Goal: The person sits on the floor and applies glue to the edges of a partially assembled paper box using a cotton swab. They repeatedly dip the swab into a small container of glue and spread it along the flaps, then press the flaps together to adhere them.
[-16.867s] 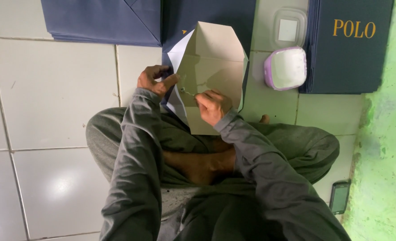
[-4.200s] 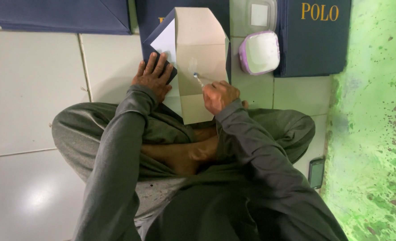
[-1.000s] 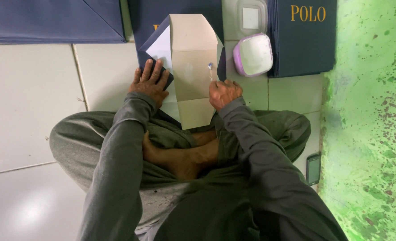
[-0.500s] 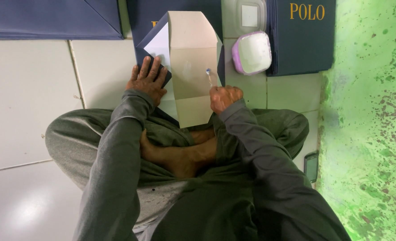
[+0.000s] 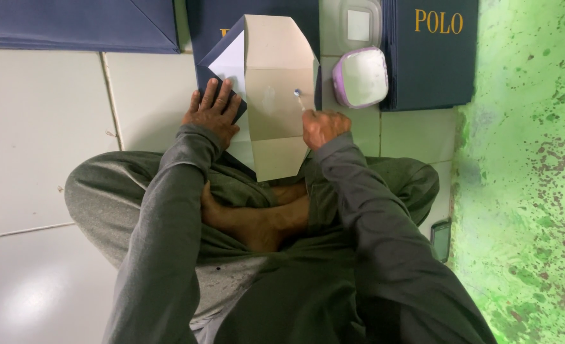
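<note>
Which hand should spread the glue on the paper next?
Probably the right hand: it grips the small brush, whose tip is on the folded paper. The left hand lies flat on the paper's left edge, pinning it down.

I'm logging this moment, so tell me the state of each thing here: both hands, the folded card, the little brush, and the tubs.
left hand: flat, pressing the card's left flap
right hand: closed around the brush
brush: tip touching the card
folded card: partly folded, lying on the floor
purple-rimmed tub: open, white contents showing
clear tub: lidded
</note>
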